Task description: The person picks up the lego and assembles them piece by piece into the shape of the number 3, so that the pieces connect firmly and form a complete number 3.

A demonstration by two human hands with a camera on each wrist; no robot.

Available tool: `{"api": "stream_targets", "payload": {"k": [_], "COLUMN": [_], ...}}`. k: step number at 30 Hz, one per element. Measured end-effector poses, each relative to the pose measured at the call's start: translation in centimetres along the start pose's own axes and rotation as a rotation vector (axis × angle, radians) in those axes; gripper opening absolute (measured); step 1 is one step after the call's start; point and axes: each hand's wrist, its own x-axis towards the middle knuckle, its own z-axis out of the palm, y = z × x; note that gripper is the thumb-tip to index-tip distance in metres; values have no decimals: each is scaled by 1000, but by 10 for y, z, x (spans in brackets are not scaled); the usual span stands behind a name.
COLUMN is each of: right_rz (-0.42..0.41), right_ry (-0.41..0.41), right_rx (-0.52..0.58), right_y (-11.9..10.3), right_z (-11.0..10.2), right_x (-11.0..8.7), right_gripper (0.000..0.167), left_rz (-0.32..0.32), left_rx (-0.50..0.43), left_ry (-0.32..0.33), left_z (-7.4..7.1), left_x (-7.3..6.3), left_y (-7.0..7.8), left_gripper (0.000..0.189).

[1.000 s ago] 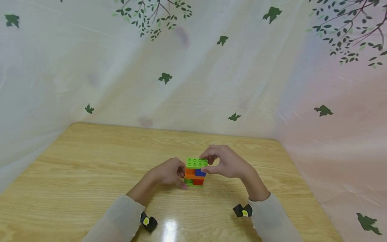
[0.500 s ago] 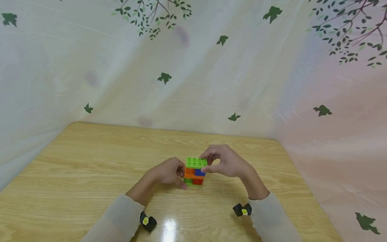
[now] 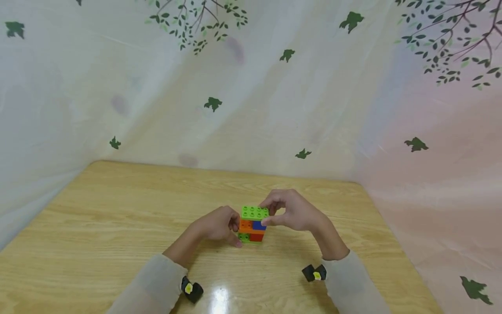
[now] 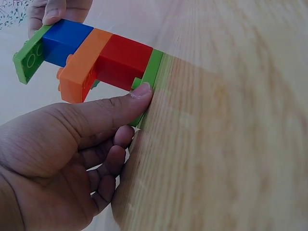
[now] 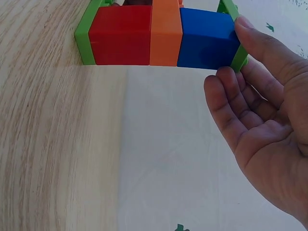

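Observation:
A small tower of toy building bricks stands upright on the table. At its base is a green plate (image 4: 153,70), with a red brick (image 5: 120,36) on its right side. Above that comes an orange plate (image 4: 82,72), which carries a blue brick (image 5: 208,38) on the same side. Another green plate (image 3: 255,212) tops the stack, its studs upward, overhanging to the left. My left hand (image 3: 218,223) pinches the bottom green plate at its left end, thumb on top. With thumb and fingers, my right hand (image 3: 295,212) holds the top green plate at its right end.
The light wooden table (image 3: 137,200) reaches back to a pale cloth backdrop (image 3: 251,131) printed with leaves and branches. Cloth also hangs along both sides. Each sleeve cuff bears a black strap piece (image 3: 192,289) with a yellow mark.

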Motion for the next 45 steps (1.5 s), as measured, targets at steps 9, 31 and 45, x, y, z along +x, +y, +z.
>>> {"api": "stream_targets", "payload": {"k": [9,31,45], "right_rz": [-1,39,152], "right_ry": [-6,-21,-130], "right_rx": [-4,-25,-2], "right_y": [3,7,31], "right_z": [1,-11,-5], "right_x": [-1,-7,-8], "right_gripper": [31,47,44], "left_rz": [-2,-11,-2], "left_rx": [21,41,35], "left_ry": [0,-2,-5], "left_z": [1,-1,0], "left_x": [0,-1,-2], "left_y": [-2,2,0], "left_gripper": [33,34,35]}}
